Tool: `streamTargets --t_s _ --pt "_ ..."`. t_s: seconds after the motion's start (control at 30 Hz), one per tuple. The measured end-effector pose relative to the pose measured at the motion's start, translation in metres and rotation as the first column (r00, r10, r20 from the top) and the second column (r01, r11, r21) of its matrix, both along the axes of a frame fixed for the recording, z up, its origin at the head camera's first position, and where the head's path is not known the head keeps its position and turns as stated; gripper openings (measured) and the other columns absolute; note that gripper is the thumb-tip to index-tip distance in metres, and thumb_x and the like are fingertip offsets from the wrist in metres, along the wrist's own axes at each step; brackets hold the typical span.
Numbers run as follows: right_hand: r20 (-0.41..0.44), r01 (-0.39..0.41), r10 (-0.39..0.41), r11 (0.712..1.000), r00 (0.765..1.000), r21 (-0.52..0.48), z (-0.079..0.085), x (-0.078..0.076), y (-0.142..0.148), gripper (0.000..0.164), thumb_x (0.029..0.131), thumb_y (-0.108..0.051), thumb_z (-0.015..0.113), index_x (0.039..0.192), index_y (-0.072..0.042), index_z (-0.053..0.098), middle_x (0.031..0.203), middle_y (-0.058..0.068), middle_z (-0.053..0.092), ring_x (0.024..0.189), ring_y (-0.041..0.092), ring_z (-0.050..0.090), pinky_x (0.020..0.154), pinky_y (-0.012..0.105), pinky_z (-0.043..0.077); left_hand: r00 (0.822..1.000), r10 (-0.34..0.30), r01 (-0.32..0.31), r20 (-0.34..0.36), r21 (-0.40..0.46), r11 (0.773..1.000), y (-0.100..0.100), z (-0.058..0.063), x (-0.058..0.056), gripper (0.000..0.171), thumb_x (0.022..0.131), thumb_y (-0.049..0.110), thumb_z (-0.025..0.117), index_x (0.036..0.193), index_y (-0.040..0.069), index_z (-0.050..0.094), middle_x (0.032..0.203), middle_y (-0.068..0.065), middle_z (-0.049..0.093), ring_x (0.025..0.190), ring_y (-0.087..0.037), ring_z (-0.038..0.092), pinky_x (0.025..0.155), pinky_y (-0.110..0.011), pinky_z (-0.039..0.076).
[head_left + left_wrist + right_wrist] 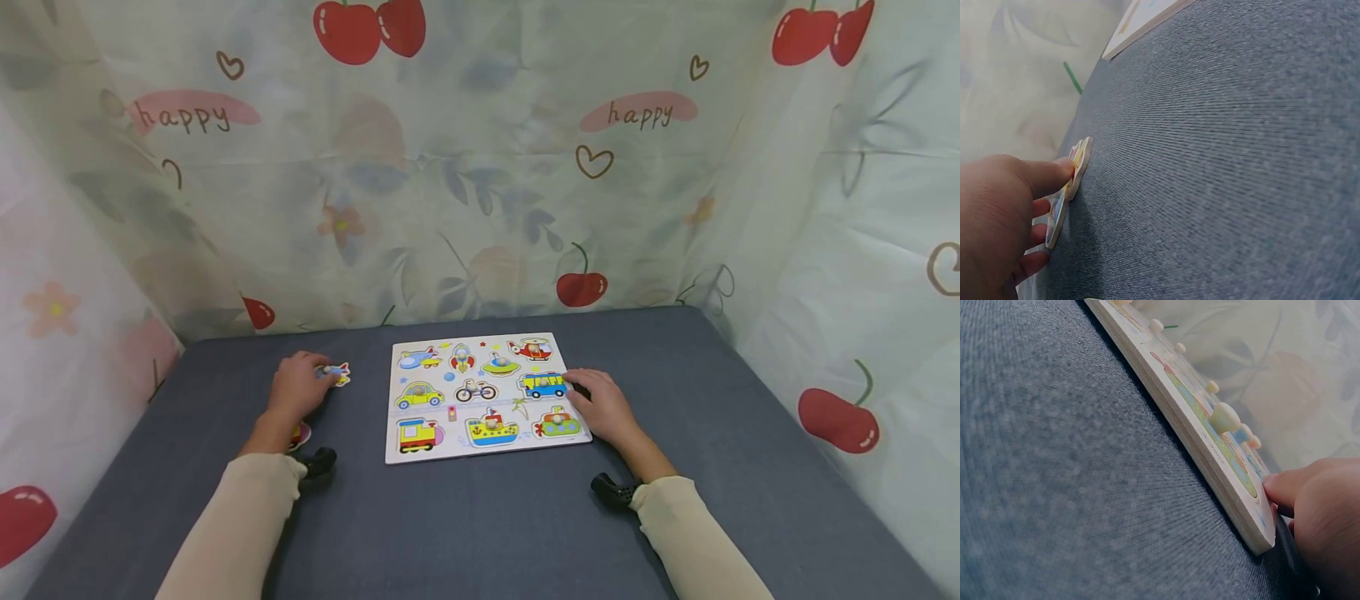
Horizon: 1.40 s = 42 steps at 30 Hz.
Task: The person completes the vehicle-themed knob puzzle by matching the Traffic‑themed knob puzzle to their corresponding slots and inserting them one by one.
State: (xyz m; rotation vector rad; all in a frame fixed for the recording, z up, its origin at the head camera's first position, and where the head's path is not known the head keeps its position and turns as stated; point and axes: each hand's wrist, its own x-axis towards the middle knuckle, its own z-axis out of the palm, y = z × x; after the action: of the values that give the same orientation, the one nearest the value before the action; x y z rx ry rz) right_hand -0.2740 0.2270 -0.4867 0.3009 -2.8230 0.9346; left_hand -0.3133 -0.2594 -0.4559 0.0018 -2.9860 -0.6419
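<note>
On the left of the table, my left hand [297, 385] pinches a flat puzzle piece [337, 372] printed in blue and yellow. The left wrist view shows that piece [1059, 209] tilted on its edge close over the cloth, thumb on its near face and fingers behind. A white puzzle board [452, 413] with vehicle pictures lies flat in the middle. My right hand [606, 404] holds the board's right edge beside the blue bus [542, 385]. In the right wrist view, the thumb lies at the board's edge near its corner; the other fingers are mostly hidden.
Another small piece [300, 435], red and yellow, lies partly hidden beside the left forearm. Several knobbed pieces, including the helicopter [531, 349] and ship [491, 429], sit in the board. Dark grey cloth [465, 533] covers the table; printed curtains [480, 167] enclose its back and sides.
</note>
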Motion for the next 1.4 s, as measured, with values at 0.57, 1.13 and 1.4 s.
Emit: streamTargets --t_s 0.57,1.13,1.4 --pt "-0.008 0.001 -0.001 1.0 1.0 0.003 0.001 0.001 -0.001 0.039 0.096 -0.016 0.06 0.133 -0.003 0.059 0.137 0.018 0.053 0.132 0.037 0.039 0.107 0.056 0.03 1.0 0.001 -0.002 0.019 0.091 0.996 -0.006 0.004 -0.004 0.025 0.092 0.019 0.066 0.106 -0.002 0.069 0.112 -0.024 0.055 0.106 -0.041 0.051 0.091 -0.055 0.041" --pt "0.004 0.005 -0.005 1.0 1.0 -0.001 0.0 0.001 0.0 0.038 0.097 -0.016 0.06 0.133 -0.003 0.059 0.137 0.018 0.054 0.133 0.036 0.038 0.108 0.056 0.029 0.999 -0.017 0.012 0.036 0.124 0.992 0.0 0.008 -0.009 0.025 0.09 0.024 0.07 0.102 0.002 0.07 0.105 -0.018 0.058 0.091 -0.033 0.052 0.081 -0.049 0.044" --pt "0.001 0.008 -0.008 1.0 1.0 0.004 0.0 0.001 -0.001 0.038 0.097 -0.016 0.06 0.133 -0.004 0.058 0.138 0.018 0.053 0.133 0.036 0.038 0.108 0.055 0.029 0.998 -0.039 0.044 -0.045 0.12 0.992 0.013 0.011 -0.01 0.024 0.088 0.022 0.073 0.1 0.001 0.069 0.101 -0.017 0.059 0.089 -0.033 0.054 0.081 -0.049 0.043"
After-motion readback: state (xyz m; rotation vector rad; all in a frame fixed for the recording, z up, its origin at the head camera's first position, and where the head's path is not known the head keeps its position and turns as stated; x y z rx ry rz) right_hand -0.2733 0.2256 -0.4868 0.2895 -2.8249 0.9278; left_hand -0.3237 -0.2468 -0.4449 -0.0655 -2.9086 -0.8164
